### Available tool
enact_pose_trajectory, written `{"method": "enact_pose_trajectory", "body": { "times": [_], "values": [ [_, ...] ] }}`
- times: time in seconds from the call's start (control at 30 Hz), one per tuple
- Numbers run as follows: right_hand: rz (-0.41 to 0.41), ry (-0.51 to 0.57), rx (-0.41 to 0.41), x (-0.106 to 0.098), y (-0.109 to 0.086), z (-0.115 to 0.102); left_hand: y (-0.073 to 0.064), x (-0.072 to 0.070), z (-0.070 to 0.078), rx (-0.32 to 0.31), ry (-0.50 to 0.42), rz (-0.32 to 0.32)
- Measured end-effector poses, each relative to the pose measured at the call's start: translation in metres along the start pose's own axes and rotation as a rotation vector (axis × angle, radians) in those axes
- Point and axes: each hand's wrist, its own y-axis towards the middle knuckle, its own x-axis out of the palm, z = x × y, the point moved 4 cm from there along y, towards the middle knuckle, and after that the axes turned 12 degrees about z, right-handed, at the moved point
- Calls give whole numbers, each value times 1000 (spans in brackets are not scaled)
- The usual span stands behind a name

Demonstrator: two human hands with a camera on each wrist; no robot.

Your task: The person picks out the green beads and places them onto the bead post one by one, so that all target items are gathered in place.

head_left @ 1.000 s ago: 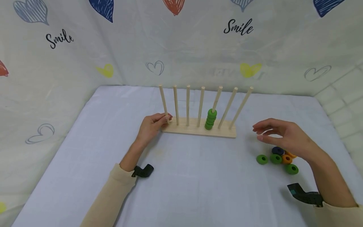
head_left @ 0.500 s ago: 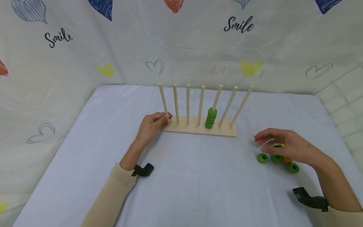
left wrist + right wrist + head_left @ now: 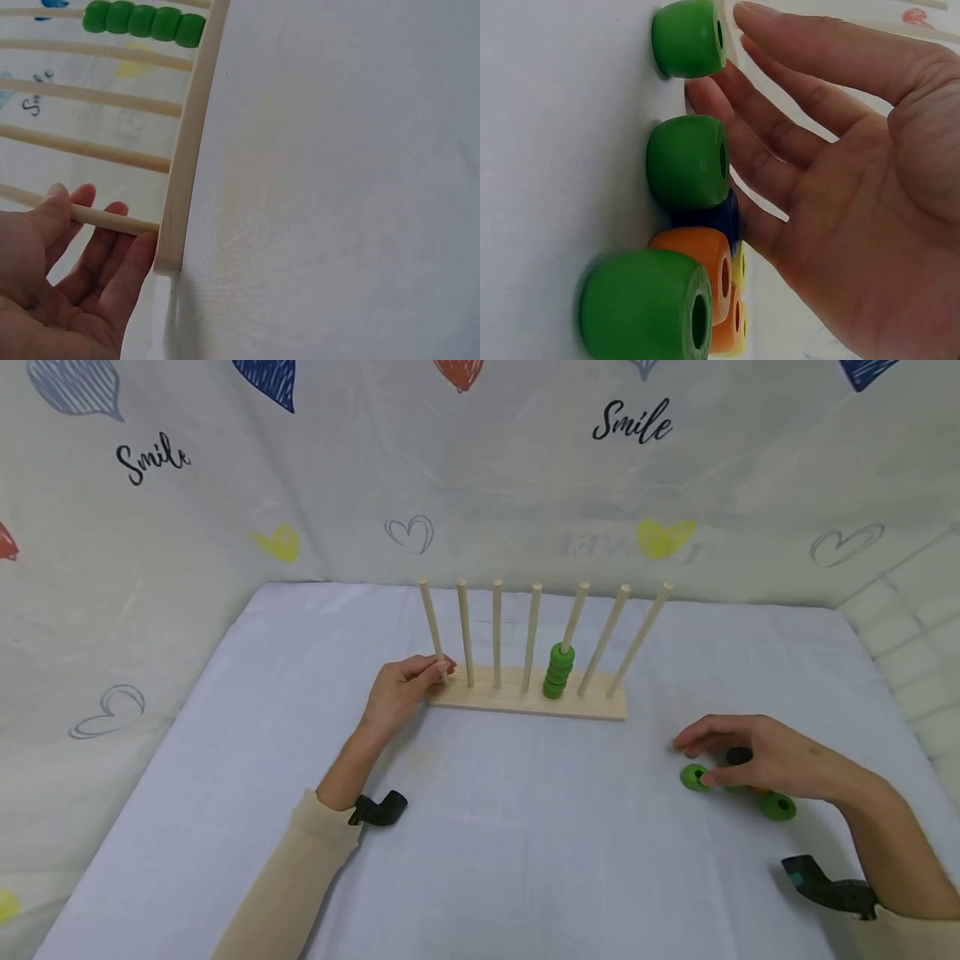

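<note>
At your far left, the pale wall sheet (image 3: pixel 187 610) hangs in soft folds, printed with an outlined heart (image 3: pixel 107 712), a yellow heart (image 3: pixel 281 543) and the word "Smile" (image 3: pixel 153 456); its print runs on behind the table. A white cloth (image 3: pixel 480 843) covers the tabletop, lightly creased, with a faint yellowish stain near your left forearm.

Your left sleeve (image 3: pixel 281 877) is beige, with a black wrist camera (image 3: pixel 382 808) at the cuff. Your left hand (image 3: pixel 401 693) pinches the leftmost peg (image 3: pixel 430 618) low down, thumb and fingers closed around it just above the base.

The wooden stand (image 3: pixel 510 693) sits on the cloth towards the back, its seven pegs in a row; five green beads (image 3: pixel 558 672) are stacked on the fifth from the left.

Over to the right, your right hand (image 3: pixel 765 756) hovers low over the loose beads, fingers bent and well parted from the thumb, gripping nothing. The thumb is close to the leftmost green bead (image 3: pixel 688 779); whether they touch, you cannot tell. Beneath and beside your palm lie two more green beads (image 3: pixel 686 161), a navy bead (image 3: pixel 705 219), orange beads (image 3: pixel 690 251) and some partly hidden yellow. Faint grid lines (image 3: pixel 918 627) mark the sheet at far right.
</note>
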Motion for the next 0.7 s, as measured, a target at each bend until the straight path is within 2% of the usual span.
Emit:
{"method": "enact_pose_trajectory", "body": {
  "times": [0.23, 0.57, 0.7],
  "values": [
    [-34, -30, -6, 2, -2, 5, 0, 1, 0, -12, -18, -2],
    [-24, -45, -88, 7, -4, 3, 1, 1, -2, -5, -12, -6],
    [-13, -52, -79, 7, -3, 3, 0, 1, -1, 2, -16, -7]
  ]
}}
